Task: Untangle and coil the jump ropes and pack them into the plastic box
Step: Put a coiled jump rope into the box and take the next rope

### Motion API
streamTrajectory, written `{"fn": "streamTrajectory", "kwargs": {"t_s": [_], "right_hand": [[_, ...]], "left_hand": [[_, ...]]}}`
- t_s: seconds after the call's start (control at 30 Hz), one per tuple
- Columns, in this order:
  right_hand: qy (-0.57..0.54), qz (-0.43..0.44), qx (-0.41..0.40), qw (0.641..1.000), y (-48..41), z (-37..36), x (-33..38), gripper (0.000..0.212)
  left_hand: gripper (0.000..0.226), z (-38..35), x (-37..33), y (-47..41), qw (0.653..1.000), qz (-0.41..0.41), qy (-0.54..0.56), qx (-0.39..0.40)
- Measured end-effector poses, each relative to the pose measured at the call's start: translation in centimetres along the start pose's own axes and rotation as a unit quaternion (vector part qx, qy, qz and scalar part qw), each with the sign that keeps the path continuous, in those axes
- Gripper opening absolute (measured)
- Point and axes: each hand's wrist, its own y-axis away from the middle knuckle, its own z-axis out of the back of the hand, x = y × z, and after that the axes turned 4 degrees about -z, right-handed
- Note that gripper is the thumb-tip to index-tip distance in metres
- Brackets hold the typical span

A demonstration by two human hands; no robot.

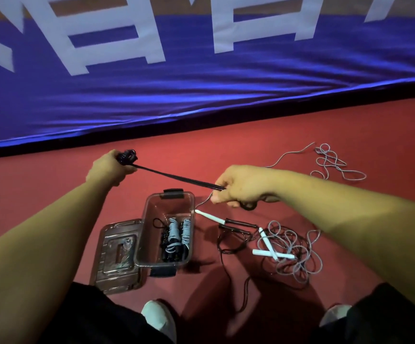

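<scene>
A black jump rope (176,177) stretches taut between my hands above the floor. My left hand (109,167) grips its bundled end with the black handles, up near the mat's edge. My right hand (241,186) grips the other end of the strands, with a black loop hanging under the palm. Below them stands the clear plastic box (149,219), open, holding coiled grey and black ropes (176,238). To its right lies a tangle of grey and black ropes with white handles (276,247). A loose grey rope (333,162) lies further back on the right.
The box's clear lid (117,254) lies flat on the red floor, touching the box's left side. A large blue mat with white lettering (201,78) fills the background. My knees and white shoes (160,319) are at the bottom edge.
</scene>
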Motion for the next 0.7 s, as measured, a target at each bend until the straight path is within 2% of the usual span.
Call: {"fn": "streamTrajectory", "kwargs": {"t_s": [0.1,0.2,0.27,0.37,0.43,0.5,0.57,0.7], "right_hand": [[0.035,0.052,0.009,0.998,0.3,-0.5,1.1,0.029],[0.062,0.122,-0.024,0.990,0.6,-0.4,2.4,0.026],[0.030,0.163,-0.070,0.984,0.7,0.3,2.9,0.025],[-0.134,0.166,-0.158,0.964,-0.2,2.0,2.8,0.028],[-0.225,0.133,-0.201,0.944,-1.3,3.3,1.7,0.031],[-0.305,0.082,-0.221,0.923,-2.2,4.8,-0.1,0.033],[-0.351,0.028,-0.241,0.905,-2.7,6.2,-1.8,0.033],[-0.357,-0.035,-0.292,0.887,-2.5,8.0,-4.5,0.031]], "left_hand": [[0.052,-0.6,0.0,0.0,0.996,-0.023,-0.083,0.004],[0.050,-1.0,-1.5,1.5,0.982,-0.056,-0.180,0.026],[0.047,-1.4,-3.2,3.2,0.946,-0.118,-0.290,0.082],[0.057,-2.9,-6.1,6.7,0.874,-0.213,-0.366,0.238],[0.068,-4.6,-8.4,9.9,0.845,-0.268,-0.346,0.307],[0.068,-6.3,-11.1,13.7,0.831,-0.329,-0.271,0.357],[0.055,-7.1,-13.2,16.9,0.832,-0.361,-0.155,0.392],[0.035,-5.2,-16.0,19.3,0.831,-0.378,0.068,0.403]]}}
